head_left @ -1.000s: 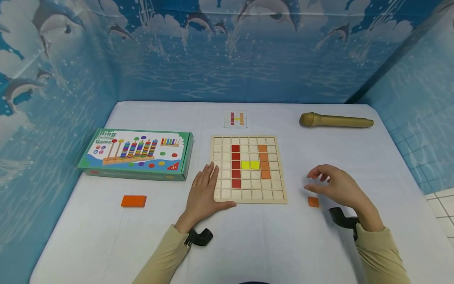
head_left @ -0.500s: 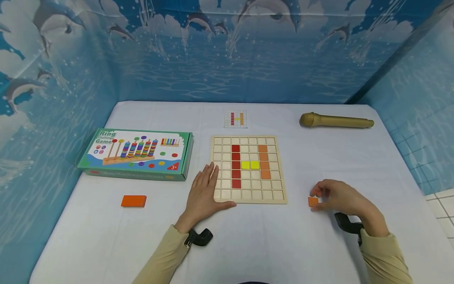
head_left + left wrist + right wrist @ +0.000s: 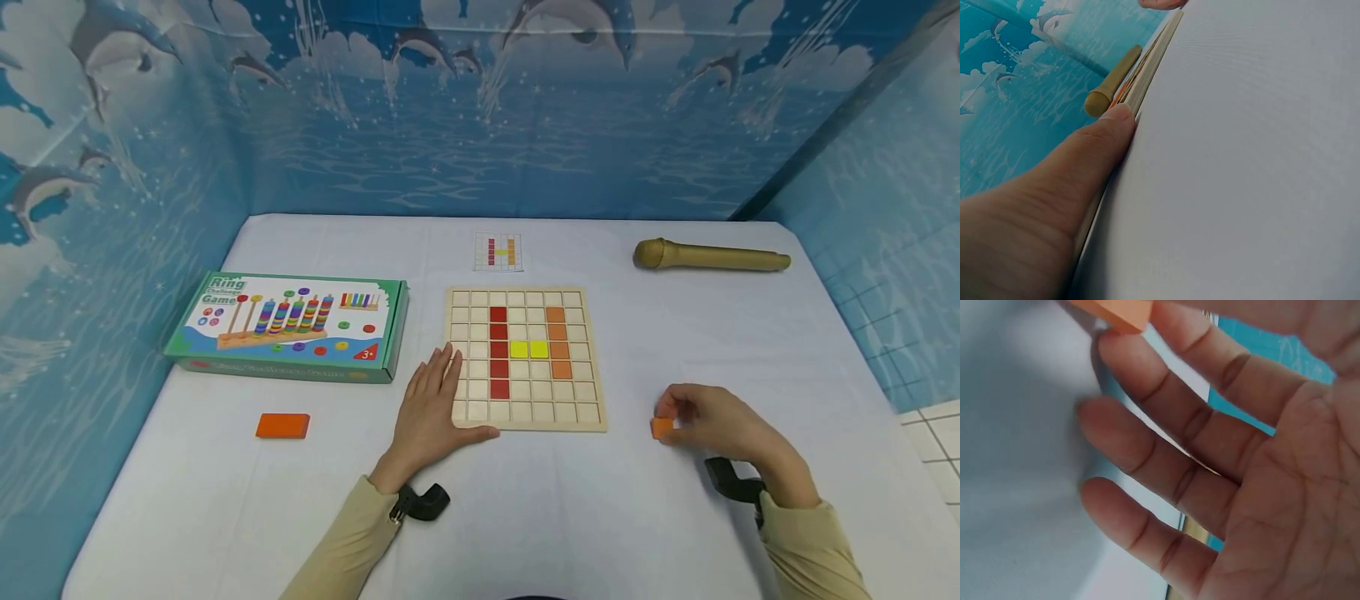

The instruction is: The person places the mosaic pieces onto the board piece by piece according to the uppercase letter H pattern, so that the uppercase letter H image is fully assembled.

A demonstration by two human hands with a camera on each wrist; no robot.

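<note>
My right hand [image 3: 712, 423] pinches a small orange square tile [image 3: 662, 428] between thumb and fingers, low over the table to the right of the board. In the right wrist view the orange tile [image 3: 1119, 314] shows at the top edge, by the fingertips. My left hand [image 3: 427, 417] lies with straight fingers on the left edge of the wooden grid board [image 3: 525, 425], its thumb along the near edge. Set in the grid are a column of red squares [image 3: 498, 352], two yellow squares [image 3: 528, 349] and a column of orange squares [image 3: 557, 331].
A small pattern card [image 3: 498, 252] lies behind the board. The green game box [image 3: 288, 327] is at the left, with an orange rectangular block [image 3: 282, 426] in front of it. A gold microphone-shaped object [image 3: 711, 254] lies at the back right of the white-covered table [image 3: 555, 517].
My right hand has come down from above the orange tile and taken it between thumb and fingers. The left hand has stayed on the board.
</note>
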